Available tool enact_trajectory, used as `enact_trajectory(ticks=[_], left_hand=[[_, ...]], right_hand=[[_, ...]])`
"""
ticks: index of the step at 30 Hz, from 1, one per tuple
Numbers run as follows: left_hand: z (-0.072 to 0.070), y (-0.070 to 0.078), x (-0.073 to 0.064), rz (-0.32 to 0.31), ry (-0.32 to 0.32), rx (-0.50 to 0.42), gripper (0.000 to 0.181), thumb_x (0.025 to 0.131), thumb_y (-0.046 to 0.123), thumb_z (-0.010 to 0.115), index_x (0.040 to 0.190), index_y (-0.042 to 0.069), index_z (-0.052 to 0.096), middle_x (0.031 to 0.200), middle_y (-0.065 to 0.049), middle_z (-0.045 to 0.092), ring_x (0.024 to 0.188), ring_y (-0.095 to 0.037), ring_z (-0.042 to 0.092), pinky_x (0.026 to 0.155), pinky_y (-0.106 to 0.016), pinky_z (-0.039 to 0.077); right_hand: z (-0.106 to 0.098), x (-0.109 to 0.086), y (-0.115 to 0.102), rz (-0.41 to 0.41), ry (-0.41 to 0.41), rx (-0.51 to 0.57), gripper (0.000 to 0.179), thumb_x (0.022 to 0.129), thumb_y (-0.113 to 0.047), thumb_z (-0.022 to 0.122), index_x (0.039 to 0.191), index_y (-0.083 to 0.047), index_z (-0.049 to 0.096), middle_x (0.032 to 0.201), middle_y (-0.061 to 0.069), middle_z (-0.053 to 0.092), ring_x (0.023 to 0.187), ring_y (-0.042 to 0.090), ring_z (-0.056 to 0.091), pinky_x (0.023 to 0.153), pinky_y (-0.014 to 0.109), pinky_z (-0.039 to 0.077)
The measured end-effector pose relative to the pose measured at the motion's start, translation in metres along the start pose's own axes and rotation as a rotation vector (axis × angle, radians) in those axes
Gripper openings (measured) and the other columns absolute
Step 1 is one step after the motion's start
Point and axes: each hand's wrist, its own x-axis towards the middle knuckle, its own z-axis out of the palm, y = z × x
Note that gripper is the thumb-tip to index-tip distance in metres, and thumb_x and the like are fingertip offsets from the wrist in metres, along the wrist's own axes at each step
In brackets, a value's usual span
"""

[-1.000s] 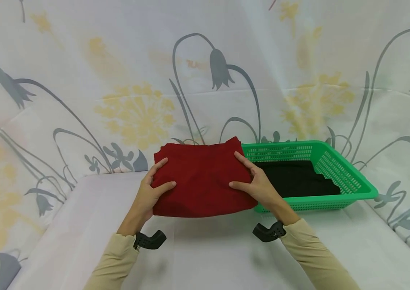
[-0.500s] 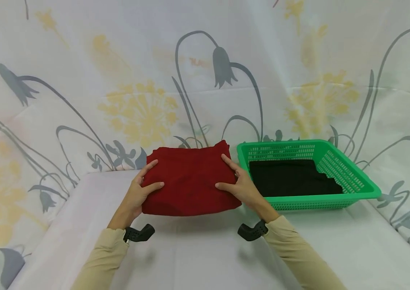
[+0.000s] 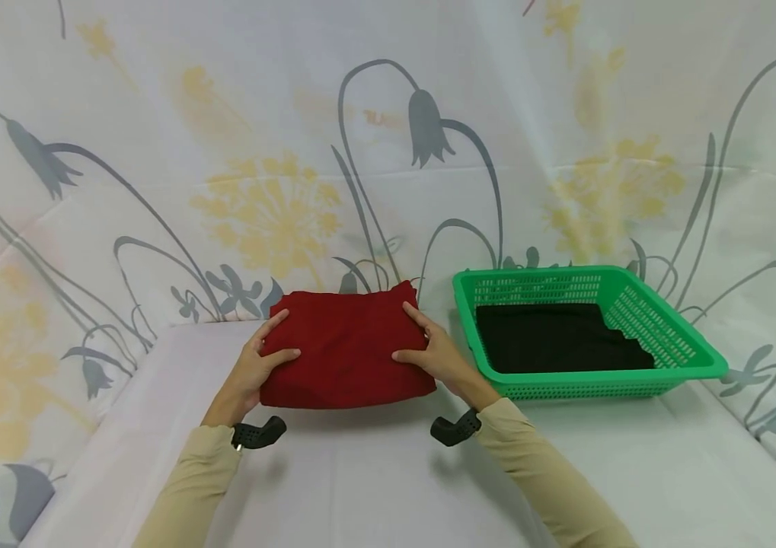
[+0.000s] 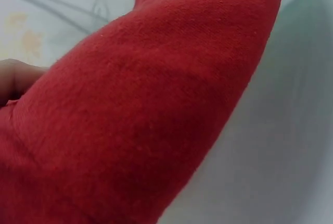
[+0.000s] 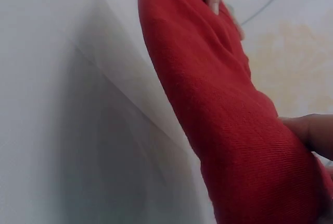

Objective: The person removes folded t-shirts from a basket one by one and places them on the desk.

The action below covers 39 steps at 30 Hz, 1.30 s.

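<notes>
A folded red cloth [image 3: 346, 350] is held up in front of me, above the white table. My left hand [image 3: 250, 373] grips its left side, thumb on the near face. At the right side my right hand [image 3: 444, 361] grips it in the same way. Up close in the left wrist view, the red cloth [image 4: 140, 94] fills most of the picture and sags between the hands. The right wrist view shows its folded lower edge, with the right thumb [image 5: 312, 130] pressing on the red cloth [image 5: 208, 88].
A green plastic basket [image 3: 675, 374] stands at the right on the white-covered table [image 3: 374, 487]. Folded black cloth [image 3: 552, 339] lies inside it. Behind the table hangs a white curtain [image 3: 278, 84] with a flower print.
Both hands have moved left with the red cloth, away from the green basket, and its top edge sits slightly lower. The basket's left end, covered before, now shows.
</notes>
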Motion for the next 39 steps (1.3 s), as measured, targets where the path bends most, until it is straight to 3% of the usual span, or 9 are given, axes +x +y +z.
enact_trajectory(ticks=[14,21,31,39], left_hand=[[-0.017,-0.013,0.011,-0.078,0.036,0.068,0.077,0.091,0.007,0.065,0.153,0.033,0.028,0.147,-0.012,0.03,0.124,-0.03,0.037,0.086,-0.042,0.046],[-0.025,-0.016,0.018,-0.099,0.076,0.111,0.077,0.092,0.007,0.063,0.154,0.032,0.026,0.149,-0.013,0.027,0.127,-0.031,0.034,0.089,-0.044,0.042],[-0.037,-0.021,0.026,-0.12,0.105,0.114,0.076,0.091,0.006,0.062,0.154,0.031,0.026,0.149,-0.014,0.025,0.128,-0.033,0.031,0.09,-0.048,0.041],[-0.041,-0.025,0.028,-0.149,0.091,0.122,0.076,0.093,0.006,0.059,0.155,0.028,0.023,0.15,-0.018,0.023,0.129,-0.035,0.029,0.09,-0.047,0.04]], right_hand=[[0.017,0.022,0.022,0.047,-0.006,0.004,0.085,0.085,0.0,0.071,0.155,-0.018,0.026,0.151,0.015,0.031,0.128,0.034,0.037,0.102,0.049,0.037],[0.023,0.029,0.021,0.082,-0.06,0.009,0.087,0.085,0.0,0.069,0.156,-0.012,0.02,0.152,0.018,0.026,0.129,0.035,0.035,0.103,0.048,0.035],[0.036,0.048,0.038,0.087,-0.038,0.033,0.089,0.081,0.0,0.072,0.155,-0.017,0.025,0.151,0.013,0.03,0.128,0.031,0.038,0.105,0.046,0.033],[0.041,0.052,0.045,0.122,-0.02,-0.014,0.09,0.079,0.0,0.073,0.155,-0.017,0.027,0.153,0.015,0.029,0.131,0.032,0.035,0.107,0.047,0.03]])
